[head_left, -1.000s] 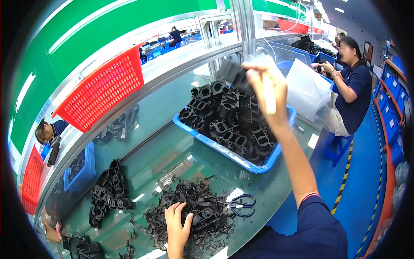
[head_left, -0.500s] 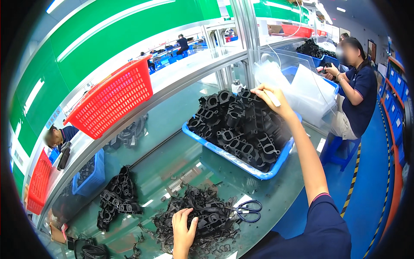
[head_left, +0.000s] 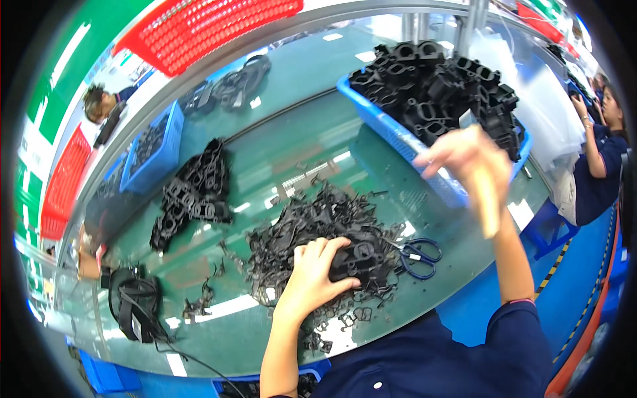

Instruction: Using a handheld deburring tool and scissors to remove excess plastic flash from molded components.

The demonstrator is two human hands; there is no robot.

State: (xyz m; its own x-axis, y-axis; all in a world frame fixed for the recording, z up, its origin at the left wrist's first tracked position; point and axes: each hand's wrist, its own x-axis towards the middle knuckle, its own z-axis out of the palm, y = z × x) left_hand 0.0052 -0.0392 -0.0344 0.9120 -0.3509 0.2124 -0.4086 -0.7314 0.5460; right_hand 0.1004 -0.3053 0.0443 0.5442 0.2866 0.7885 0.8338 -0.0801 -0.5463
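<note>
On the heap of black scraps (head_left: 298, 222), my left hand (head_left: 315, 272) has its fingers and thumb closed around a black moulded part (head_left: 363, 257). My right hand (head_left: 464, 156), smeared by motion, is raised at the near right side of a blue basket (head_left: 388, 129). A pale, stick-like handle (head_left: 488, 209) juts down from that hand; the tool's kind is too blurred to tell. Black moulded parts (head_left: 424, 86) with oval openings fill the basket above its rim. Dark-handled scissors (head_left: 421, 257) lie at the heap's right edge.
More black parts (head_left: 192, 192) lie left of the heap. A black strapped item (head_left: 135, 302) with a cable sits at the near left. Red baskets (head_left: 206, 30) stand on the shelf beyond. Clear plastic bags (head_left: 547, 113) and a seated co-worker (head_left: 600, 152) are at right.
My right hand has drawn back from the parts basket toward me. My left hand now grips a black part on the heap. The view has shifted, showing more of the near table.
</note>
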